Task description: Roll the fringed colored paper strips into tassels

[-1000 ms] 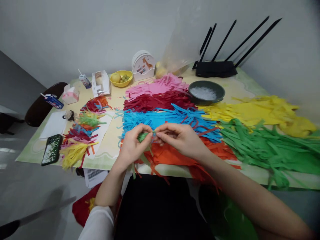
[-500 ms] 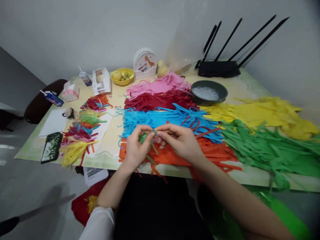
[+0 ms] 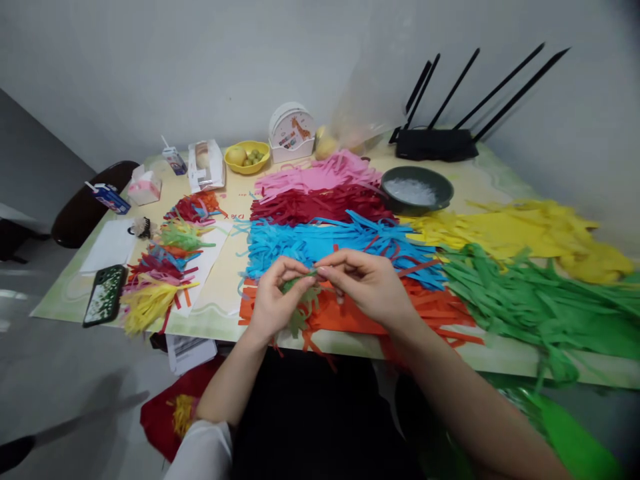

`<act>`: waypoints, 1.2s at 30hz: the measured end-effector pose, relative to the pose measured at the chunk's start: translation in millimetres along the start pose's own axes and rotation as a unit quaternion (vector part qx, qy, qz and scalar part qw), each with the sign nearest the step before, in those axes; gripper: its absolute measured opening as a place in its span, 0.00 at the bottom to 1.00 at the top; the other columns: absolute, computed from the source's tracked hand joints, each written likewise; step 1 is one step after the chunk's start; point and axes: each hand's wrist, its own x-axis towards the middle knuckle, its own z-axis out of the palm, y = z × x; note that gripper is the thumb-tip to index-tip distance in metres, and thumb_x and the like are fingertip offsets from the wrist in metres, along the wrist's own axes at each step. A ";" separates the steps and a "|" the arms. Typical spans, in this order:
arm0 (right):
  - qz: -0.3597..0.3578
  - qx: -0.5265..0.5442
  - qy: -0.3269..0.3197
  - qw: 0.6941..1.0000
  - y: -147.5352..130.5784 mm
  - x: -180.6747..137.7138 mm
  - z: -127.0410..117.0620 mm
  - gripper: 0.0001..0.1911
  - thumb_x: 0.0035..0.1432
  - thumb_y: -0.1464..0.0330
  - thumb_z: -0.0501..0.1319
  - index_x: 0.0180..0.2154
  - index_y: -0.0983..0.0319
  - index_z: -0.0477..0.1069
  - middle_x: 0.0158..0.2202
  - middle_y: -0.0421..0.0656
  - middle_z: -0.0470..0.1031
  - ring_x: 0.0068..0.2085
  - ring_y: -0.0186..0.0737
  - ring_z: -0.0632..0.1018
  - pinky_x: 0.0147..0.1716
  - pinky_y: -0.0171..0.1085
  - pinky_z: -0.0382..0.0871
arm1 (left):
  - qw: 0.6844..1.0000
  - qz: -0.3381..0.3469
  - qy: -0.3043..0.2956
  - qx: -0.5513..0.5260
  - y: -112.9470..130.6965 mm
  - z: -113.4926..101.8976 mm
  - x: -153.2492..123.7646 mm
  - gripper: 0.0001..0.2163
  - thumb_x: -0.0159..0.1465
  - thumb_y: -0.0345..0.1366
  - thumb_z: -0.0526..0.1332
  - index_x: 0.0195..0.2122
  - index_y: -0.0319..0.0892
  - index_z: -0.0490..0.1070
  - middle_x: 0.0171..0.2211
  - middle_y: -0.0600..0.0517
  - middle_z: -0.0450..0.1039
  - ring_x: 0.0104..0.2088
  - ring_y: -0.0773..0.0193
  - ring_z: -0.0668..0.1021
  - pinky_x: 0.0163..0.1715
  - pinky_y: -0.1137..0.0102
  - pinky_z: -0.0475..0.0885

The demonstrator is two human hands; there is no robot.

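Observation:
Over the orange fringed paper (image 3: 345, 317), my left hand (image 3: 277, 297) pinches a green paper tassel (image 3: 300, 313), whose strips hang below the fingers. My right hand (image 3: 363, 283) is closed at the tassel's twisted tip, thumb against forefinger, close beside the left fingertips. Behind the hands lie fringed sheets of blue (image 3: 325, 243), dark red (image 3: 320, 207) and pink paper (image 3: 320, 175). Green fringed paper (image 3: 540, 307) and yellow fringed paper (image 3: 520, 230) spread to the right. At the left is a row of finished-looking multicoloured tassels (image 3: 150, 307).
A dark bowl (image 3: 417, 190) of clear, shredded-looking material stands behind the blue paper. Farther back are a router (image 3: 435, 143) with tall antennas, a yellow fruit dish (image 3: 247, 160) and a giraffe-printed holder (image 3: 293, 137). A phone (image 3: 104, 293) lies at the table's left edge, near drink cartons (image 3: 110, 198).
My right hand has shifted slightly right, and a green twisted end now shows between the two hands. The tassel's strips hang lower under my left hand. The camera view has tilted slightly.

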 end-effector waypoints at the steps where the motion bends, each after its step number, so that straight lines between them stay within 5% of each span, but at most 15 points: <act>1: -0.001 -0.009 -0.001 1.000 -0.9 -0.2 0.0 0.13 0.54 0.58 0.66 0.32 0.62 0.78 0.20 0.38 0.72 0.17 0.31 0.69 0.17 0.32 0.62 | 1.000 -0.002 -0.001 0.002 -0.3 -0.6 0.4 0.10 0.59 0.40 0.68 0.35 0.42 0.71 0.33 0.50 0.78 0.36 0.63 0.81 0.38 0.70 0.74; 11: -0.018 0.002 0.036 0.999 -13.5 -1.4 8.7 0.14 0.53 0.58 0.67 0.30 0.64 0.76 0.17 0.37 0.70 0.16 0.30 0.68 0.16 0.31 0.62 | 0.977 -0.039 0.047 -0.202 -14.5 -3.6 -6.3 0.13 0.54 0.38 0.72 0.27 0.41 0.66 0.28 0.55 0.76 0.30 0.68 0.79 0.35 0.73 0.73; 16: -0.049 0.002 0.054 0.997 -15.1 -2.4 19.8 0.11 0.56 0.62 0.65 0.29 0.64 0.75 0.16 0.36 0.68 0.16 0.29 0.68 0.17 0.30 0.61 | 0.971 -0.047 0.081 -0.219 -15.3 -0.3 -13.1 0.18 0.51 0.41 0.73 0.25 0.41 0.63 0.23 0.56 0.75 0.26 0.70 0.77 0.31 0.75 0.72; 19: -0.049 -0.008 0.007 0.999 -14.3 -10.9 28.5 0.09 0.58 0.63 0.64 0.33 0.64 0.76 0.18 0.36 0.69 0.18 0.30 0.69 0.18 0.30 0.63 | 0.982 -0.062 0.088 -0.156 -14.7 -30.3 -31.7 0.16 0.52 0.43 0.72 0.28 0.41 0.67 0.25 0.54 0.76 0.27 0.67 0.78 0.31 0.73 0.73; 22: -0.043 -0.014 -0.049 0.998 -7.0 -26.6 31.2 0.13 0.59 0.64 0.63 0.45 0.63 0.76 0.20 0.36 0.70 0.20 0.30 0.71 0.20 0.29 0.66 | 0.981 -0.046 0.180 0.050 3.7 -102.8 -74.8 0.15 0.55 0.45 0.69 0.38 0.42 0.73 0.32 0.50 0.78 0.32 0.62 0.80 0.37 0.68 0.74; 24: -0.030 -0.007 -0.064 0.997 2.8 -36.6 30.2 0.15 0.60 0.64 0.62 0.47 0.62 0.74 0.20 0.36 0.70 0.20 0.30 0.71 0.20 0.29 0.67 | 0.897 0.016 0.335 0.287 27.7 -157.3 -111.9 0.15 0.59 0.43 0.66 0.45 0.43 0.75 0.40 0.47 0.78 0.42 0.57 0.79 0.47 0.62 0.73; 27: -0.002 -0.001 -0.079 0.997 17.6 -45.7 30.9 0.13 0.62 0.62 0.60 0.44 0.62 0.75 0.19 0.36 0.70 0.19 0.31 0.72 0.20 0.29 0.68 | 0.671 0.031 0.425 0.607 55.0 -213.1 -147.8 0.10 0.63 0.38 0.62 0.44 0.43 0.77 0.42 0.43 0.76 0.52 0.48 0.73 0.56 0.50 0.63; 29: 0.005 -0.006 -0.079 0.997 21.9 -48.4 34.2 0.13 0.62 0.61 0.60 0.43 0.62 0.75 0.20 0.37 0.71 0.20 0.32 0.74 0.21 0.29 0.70 | 0.617 0.034 0.376 0.690 49.1 -226.5 -145.2 0.09 0.64 0.36 0.60 0.42 0.43 0.78 0.41 0.42 0.77 0.51 0.47 0.73 0.54 0.48 0.64; 33: 0.001 -0.043 -0.052 0.998 19.3 -58.8 36.1 0.13 0.61 0.59 0.60 0.40 0.61 0.77 0.21 0.39 0.73 0.21 0.34 0.75 0.22 0.30 0.71 | 0.694 0.039 0.180 0.696 -15.1 -222.7 -95.3 0.10 0.65 0.32 0.57 0.42 0.45 0.78 0.42 0.45 0.79 0.48 0.51 0.75 0.51 0.54 0.67; 36: 0.001 -0.110 -0.020 0.994 29.3 -83.5 12.5 0.13 0.61 0.58 0.60 0.39 0.58 0.78 0.21 0.39 0.74 0.22 0.35 0.76 0.22 0.31 0.72 | 0.720 0.027 0.128 0.681 -58.4 -227.4 -61.6 0.11 0.66 0.31 0.54 0.40 0.42 0.77 0.47 0.43 0.77 0.48 0.54 0.75 0.49 0.59 0.69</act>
